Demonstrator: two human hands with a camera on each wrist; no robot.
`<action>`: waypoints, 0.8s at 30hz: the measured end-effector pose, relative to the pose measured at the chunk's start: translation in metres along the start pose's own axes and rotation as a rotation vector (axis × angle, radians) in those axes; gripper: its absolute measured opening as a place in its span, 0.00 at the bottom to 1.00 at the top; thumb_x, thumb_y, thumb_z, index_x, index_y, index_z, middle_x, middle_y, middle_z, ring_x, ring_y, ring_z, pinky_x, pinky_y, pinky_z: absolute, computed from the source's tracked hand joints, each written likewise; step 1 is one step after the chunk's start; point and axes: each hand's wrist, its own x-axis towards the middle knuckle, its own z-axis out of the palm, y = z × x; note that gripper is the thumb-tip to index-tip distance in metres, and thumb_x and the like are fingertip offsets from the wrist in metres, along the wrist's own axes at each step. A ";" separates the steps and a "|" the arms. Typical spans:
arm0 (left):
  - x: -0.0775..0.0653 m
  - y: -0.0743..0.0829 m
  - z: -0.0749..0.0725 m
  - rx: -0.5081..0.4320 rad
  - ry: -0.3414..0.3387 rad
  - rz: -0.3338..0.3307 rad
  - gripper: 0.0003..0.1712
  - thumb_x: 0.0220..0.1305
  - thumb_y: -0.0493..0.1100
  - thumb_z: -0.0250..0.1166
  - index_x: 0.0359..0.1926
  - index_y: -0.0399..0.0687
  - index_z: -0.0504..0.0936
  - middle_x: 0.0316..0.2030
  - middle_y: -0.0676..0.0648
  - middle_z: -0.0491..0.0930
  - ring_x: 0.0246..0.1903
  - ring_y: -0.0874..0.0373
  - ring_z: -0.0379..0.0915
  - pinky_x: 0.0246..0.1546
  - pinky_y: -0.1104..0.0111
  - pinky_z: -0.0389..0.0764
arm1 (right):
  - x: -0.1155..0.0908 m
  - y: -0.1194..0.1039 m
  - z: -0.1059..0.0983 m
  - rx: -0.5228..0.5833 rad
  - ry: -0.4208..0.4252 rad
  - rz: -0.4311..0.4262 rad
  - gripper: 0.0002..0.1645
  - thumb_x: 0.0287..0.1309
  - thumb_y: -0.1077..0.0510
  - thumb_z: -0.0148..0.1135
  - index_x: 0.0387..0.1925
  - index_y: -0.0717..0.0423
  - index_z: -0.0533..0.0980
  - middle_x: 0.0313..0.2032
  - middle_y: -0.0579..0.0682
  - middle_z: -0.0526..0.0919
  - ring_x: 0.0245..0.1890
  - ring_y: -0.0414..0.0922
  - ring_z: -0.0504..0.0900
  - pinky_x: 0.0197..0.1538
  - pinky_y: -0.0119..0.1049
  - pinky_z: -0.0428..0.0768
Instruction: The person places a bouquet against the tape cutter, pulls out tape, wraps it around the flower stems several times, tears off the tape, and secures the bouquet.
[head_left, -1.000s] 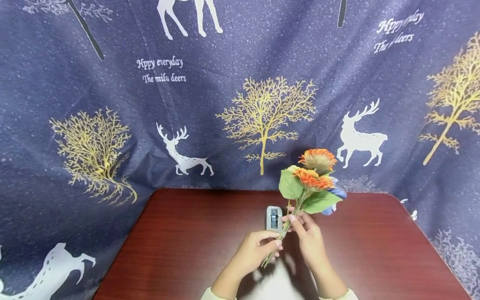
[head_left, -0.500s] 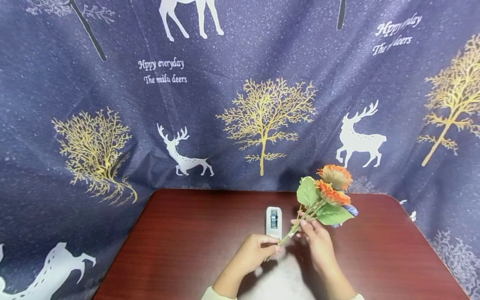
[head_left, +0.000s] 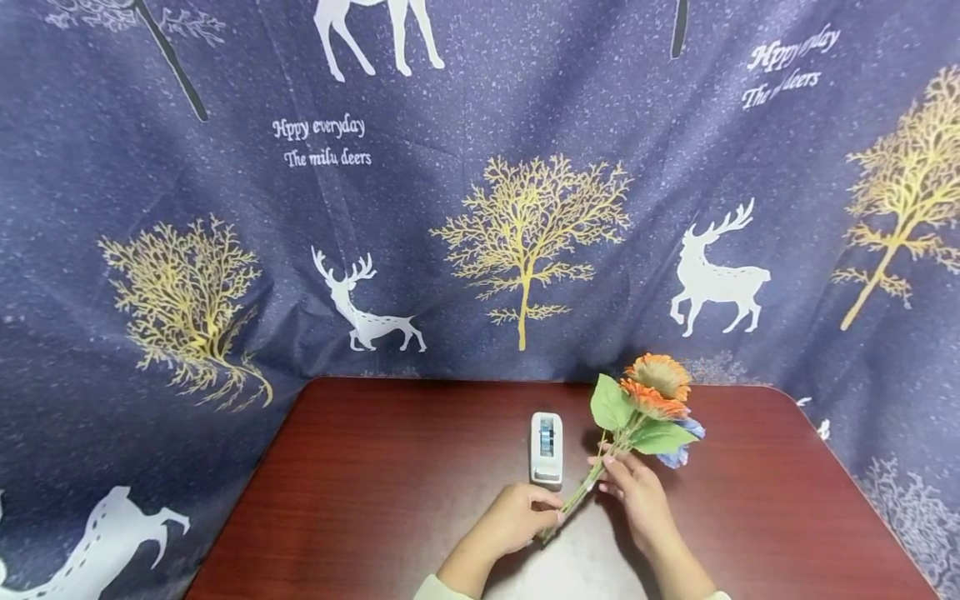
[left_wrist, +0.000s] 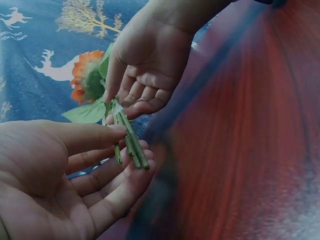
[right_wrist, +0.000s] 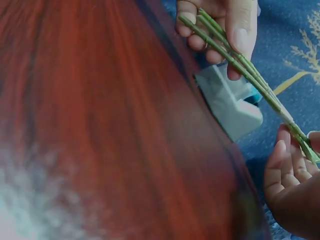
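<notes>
A bunch of artificial flowers (head_left: 657,400) with orange and blue blooms and green leaves leans to the upper right over the table in the head view. My left hand (head_left: 517,518) pinches the lower stems (right_wrist: 250,72) between thumb and fingers, near their cut ends. Higher up, just below the leaves, my right hand (head_left: 639,500) holds the same stems with thumb and fingers. A whitish wrap (left_wrist: 117,108) shows round the stems between the two hands. Left of the stems stands a white tape dispenser (head_left: 546,450) with a bluish roll, close beyond my left hand's fingers.
The dark red wooden table (head_left: 375,483) has a bright glare spot near its front. Behind it hangs a blue cloth (head_left: 420,208) printed with deer and golden trees, close to the table's back edge.
The flowers have moved right and lower, and my right hand has gone with them. My left hand has come slightly nearer the front, leaving the tape dispenser in fuller view.
</notes>
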 end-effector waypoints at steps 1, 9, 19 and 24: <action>0.000 -0.001 0.001 0.012 -0.003 0.000 0.10 0.58 0.42 0.72 0.42 0.47 0.90 0.30 0.56 0.85 0.29 0.72 0.73 0.31 0.75 0.76 | 0.001 0.002 0.000 -0.004 0.000 0.007 0.29 0.75 0.57 0.52 0.67 0.74 0.63 0.41 0.42 0.90 0.38 0.36 0.86 0.44 0.31 0.83; 0.002 -0.007 0.005 0.016 -0.007 -0.019 0.10 0.59 0.43 0.71 0.41 0.48 0.90 0.28 0.57 0.85 0.27 0.71 0.74 0.30 0.74 0.76 | 0.006 0.014 -0.003 -0.004 0.012 0.045 0.28 0.73 0.58 0.54 0.65 0.74 0.65 0.43 0.49 0.90 0.37 0.37 0.86 0.43 0.32 0.85; 0.003 -0.011 0.007 0.001 -0.002 -0.044 0.08 0.56 0.39 0.70 0.39 0.45 0.89 0.24 0.58 0.83 0.21 0.69 0.72 0.24 0.75 0.73 | 0.008 0.022 -0.003 -0.008 -0.021 0.058 0.19 0.72 0.65 0.50 0.56 0.77 0.70 0.48 0.68 0.85 0.34 0.42 0.87 0.41 0.37 0.87; 0.004 -0.013 0.008 -0.034 -0.001 -0.065 0.08 0.55 0.38 0.69 0.38 0.45 0.88 0.21 0.58 0.79 0.19 0.67 0.70 0.20 0.74 0.70 | 0.008 0.024 -0.004 -0.035 -0.039 0.070 0.18 0.71 0.65 0.51 0.56 0.75 0.70 0.46 0.68 0.86 0.33 0.43 0.88 0.38 0.39 0.88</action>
